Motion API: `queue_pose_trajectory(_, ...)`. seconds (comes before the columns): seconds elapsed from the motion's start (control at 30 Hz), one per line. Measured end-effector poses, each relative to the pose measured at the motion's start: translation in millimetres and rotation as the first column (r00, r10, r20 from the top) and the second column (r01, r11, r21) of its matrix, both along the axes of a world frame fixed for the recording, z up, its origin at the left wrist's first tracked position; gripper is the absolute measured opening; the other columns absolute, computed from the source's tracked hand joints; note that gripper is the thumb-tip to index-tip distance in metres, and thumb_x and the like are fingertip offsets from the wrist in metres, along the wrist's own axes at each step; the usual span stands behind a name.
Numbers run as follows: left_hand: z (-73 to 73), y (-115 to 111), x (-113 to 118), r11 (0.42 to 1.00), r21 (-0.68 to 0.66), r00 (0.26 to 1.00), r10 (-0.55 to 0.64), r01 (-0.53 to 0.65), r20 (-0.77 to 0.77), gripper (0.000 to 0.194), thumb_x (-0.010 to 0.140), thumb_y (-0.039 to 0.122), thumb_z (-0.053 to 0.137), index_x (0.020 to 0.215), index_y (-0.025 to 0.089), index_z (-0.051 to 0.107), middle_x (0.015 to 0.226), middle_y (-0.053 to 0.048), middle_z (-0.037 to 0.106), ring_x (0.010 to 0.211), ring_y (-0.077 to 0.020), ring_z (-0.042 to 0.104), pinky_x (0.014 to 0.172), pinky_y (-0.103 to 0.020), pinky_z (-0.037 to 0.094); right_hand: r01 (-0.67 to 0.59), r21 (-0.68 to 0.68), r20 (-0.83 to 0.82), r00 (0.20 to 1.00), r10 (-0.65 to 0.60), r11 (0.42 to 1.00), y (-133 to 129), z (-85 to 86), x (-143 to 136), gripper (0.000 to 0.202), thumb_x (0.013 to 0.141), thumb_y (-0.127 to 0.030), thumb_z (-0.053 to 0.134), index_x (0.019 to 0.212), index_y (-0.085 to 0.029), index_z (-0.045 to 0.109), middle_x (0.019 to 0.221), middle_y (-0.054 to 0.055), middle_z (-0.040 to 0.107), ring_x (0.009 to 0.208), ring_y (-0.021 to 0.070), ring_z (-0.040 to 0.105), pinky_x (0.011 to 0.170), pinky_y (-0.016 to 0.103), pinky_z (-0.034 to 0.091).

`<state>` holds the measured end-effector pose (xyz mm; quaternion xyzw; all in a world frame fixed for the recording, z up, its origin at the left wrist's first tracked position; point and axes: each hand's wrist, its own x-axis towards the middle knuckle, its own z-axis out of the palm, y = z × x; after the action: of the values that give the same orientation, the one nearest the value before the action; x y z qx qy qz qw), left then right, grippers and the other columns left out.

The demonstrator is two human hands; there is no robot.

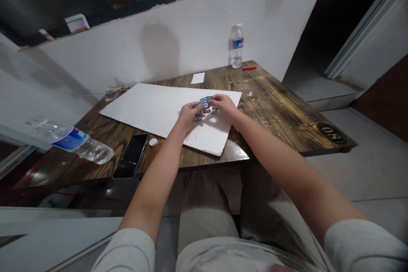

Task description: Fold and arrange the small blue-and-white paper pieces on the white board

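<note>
- While both hands meet over the near right part of the white board (149, 106), a cluster of small blue pieces (204, 103) is held between them, above the board; pieces too small to tell whether joined.
- Left hand (189, 114): grasping the blue pieces, thumb laid along them.
- Right hand (223, 103): pinching the right side of the same cluster with thumb and fingers.
- Wooden table (270, 114): under the board, running on to its right, with an oval mark (331, 133) well right of the board.
- Just behind the board: paper slip (198, 78), flat.
- Beyond the board's far right corner: small clear bottle (236, 49), upright; red stick (249, 68).
- Just right of the board: white scraps (250, 93).
- Left front of the board: phone (131, 156), screen dark; white cap (153, 142) between phone and board.
- Farther left of the board: larger bottle (75, 140), blue label; upright or lying, cannot tell.
- By the board's far left corner: white cable (116, 91), bundled.
</note>
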<state>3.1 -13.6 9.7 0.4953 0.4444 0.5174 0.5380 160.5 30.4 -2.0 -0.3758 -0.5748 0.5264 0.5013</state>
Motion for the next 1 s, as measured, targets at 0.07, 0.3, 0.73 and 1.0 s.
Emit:
queue_pose_trajectory(0.07, 0.1, 1, 0, 1.000, -0.004, 1.000, 0.001, -0.001, 0.001, 0.029, 0.072, 0.030, 0.080, 0.091, 0.011, 0.070, 0.090, -0.011, 0.074, 0.075, -0.0163, 0.071, 0.058, -0.021, 0.050, 0.018, -0.002, -0.003, 1.000, -0.018, 1.000, 0, 0.6, 0, 0.012, 0.067, -0.024, 0.067, 0.064, -0.019, 0.056, 0.057, -0.003, 0.057, 0.054, 0.0103, 0.051, 0.054, 0.023, 0.040)
queue_pose_trajectory(0.3, 1.2, 0, -1, 1.000, -0.008, 1.000, 0.011, -0.011, 0.009, 0.028, 0.073, 0.030, 0.080, 0.092, 0.012, 0.071, 0.096, -0.012, 0.075, 0.077, -0.0169, 0.072, 0.057, -0.020, 0.052, 0.079, -0.013, -0.026, 0.996, -0.080, 0.997, 0, 3.2, 0, 0.010, 0.066, -0.020, 0.063, 0.062, -0.019, 0.055, 0.057, -0.005, 0.056, 0.052, 0.0090, 0.050, 0.055, 0.022, 0.041)
queue_pose_trajectory(0.73, 2.5, 3, -4, 0.966, -0.082, 0.966, 0.251, -0.245, 0.066, 0.013, 0.081, 0.021, 0.071, 0.087, 0.011, 0.068, 0.095, -0.011, 0.075, 0.075, -0.0148, 0.071, 0.059, -0.021, 0.053, 0.318, 0.148, 0.627, 0.702, -0.338, 0.936, -1, 6.6, 22, 0.018, 0.069, -0.030, 0.061, 0.055, -0.020, 0.054, 0.056, 0.002, 0.055, 0.064, 0.0194, 0.056, 0.065, 0.031, 0.039)
queue_pose_trajectory(1.0, 1.8, 4, -5, 0.958, -0.102, 0.958, 0.275, -0.267, 0.083, 0.008, 0.082, 0.018, 0.068, 0.086, 0.011, 0.068, 0.095, -0.012, 0.075, 0.074, -0.0143, 0.071, 0.057, -0.020, 0.052, 0.315, 0.123, 0.823, 0.497, -0.274, 0.941, 2, 5.0, 24, 0.023, 0.071, -0.036, 0.062, 0.077, -0.016, 0.073, 0.083, 0.014, 0.072, 0.094, 0.0315, 0.063, 0.082, 0.042, 0.042)
